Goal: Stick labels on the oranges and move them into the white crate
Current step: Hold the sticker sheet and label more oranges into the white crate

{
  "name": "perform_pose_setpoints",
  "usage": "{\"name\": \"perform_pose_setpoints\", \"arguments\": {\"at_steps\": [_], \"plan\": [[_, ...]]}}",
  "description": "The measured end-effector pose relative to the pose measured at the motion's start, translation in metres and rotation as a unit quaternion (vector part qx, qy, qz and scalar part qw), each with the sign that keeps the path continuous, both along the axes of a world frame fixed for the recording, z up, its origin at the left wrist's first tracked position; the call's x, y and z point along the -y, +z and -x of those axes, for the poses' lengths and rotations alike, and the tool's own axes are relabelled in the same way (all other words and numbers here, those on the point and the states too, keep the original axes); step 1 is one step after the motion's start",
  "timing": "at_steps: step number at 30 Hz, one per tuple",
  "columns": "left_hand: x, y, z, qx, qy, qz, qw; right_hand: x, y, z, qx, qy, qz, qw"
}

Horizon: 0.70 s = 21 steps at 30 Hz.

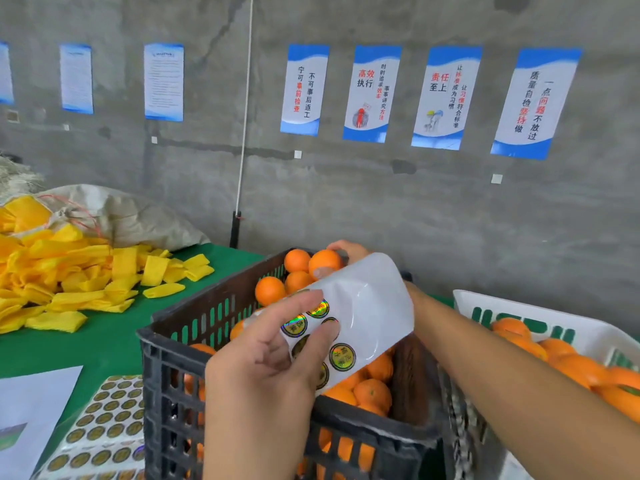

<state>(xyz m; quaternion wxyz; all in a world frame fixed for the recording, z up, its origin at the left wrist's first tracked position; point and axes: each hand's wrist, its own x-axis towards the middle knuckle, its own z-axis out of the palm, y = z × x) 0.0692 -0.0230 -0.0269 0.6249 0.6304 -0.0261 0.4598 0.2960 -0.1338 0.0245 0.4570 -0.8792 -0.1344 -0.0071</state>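
While the left hand holds the label sheet over the black crate, thumb on top and fingers curled beneath so the sheet bows upward, I note only a few round holographic labels remaining on it; the rest of the backing is bare; the right hand reaches to the crate's far side, fingers closed around one orange on top of the pile; most of that hand is hidden behind the sheet, so I cannot tell how firm the grip is; more oranges fill the black crate below; the white crate sits just to the right, already holding fruit; spare label sheets lie on the green counter at lower left, beside a pile of yellow foam sleeves.

Risks, as judgement: the bowed sheet blocks my view of the grasp, so a loose hold could drop the orange back among the others, and an unlabelled fruit might then be mistaken for a finished one; the curl in the backing could let a label lift and stick to a finger or fold on itself; carrying the orange straight to the white crate would skip the labelling step.
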Motion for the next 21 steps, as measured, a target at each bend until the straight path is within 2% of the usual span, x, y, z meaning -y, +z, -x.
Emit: {"name": "perform_pose_setpoints", "arguments": {"at_steps": [3,6,9,13,21], "plan": [[0.02,0.003,0.003,0.008,-0.05,-0.005,0.999,0.02,0.006,0.009,0.121,0.046,0.024,0.991],[0.035,0.003,0.002,-0.001,-0.093,0.014,0.996,0.044,0.008,0.026,0.148,0.055,-0.045,0.986],[0.046,0.002,0.001,-0.022,-0.044,-0.011,0.999,0.08,0.001,0.061,0.148,0.038,-0.137,0.979],[0.059,0.002,0.005,-0.019,0.005,-0.024,1.0,0.125,-0.021,0.119,0.251,-0.022,-0.108,0.962],[0.087,0.006,0.015,0.021,0.013,-0.085,0.996,0.162,-0.067,0.194,0.332,-0.109,-0.231,0.908]]}}
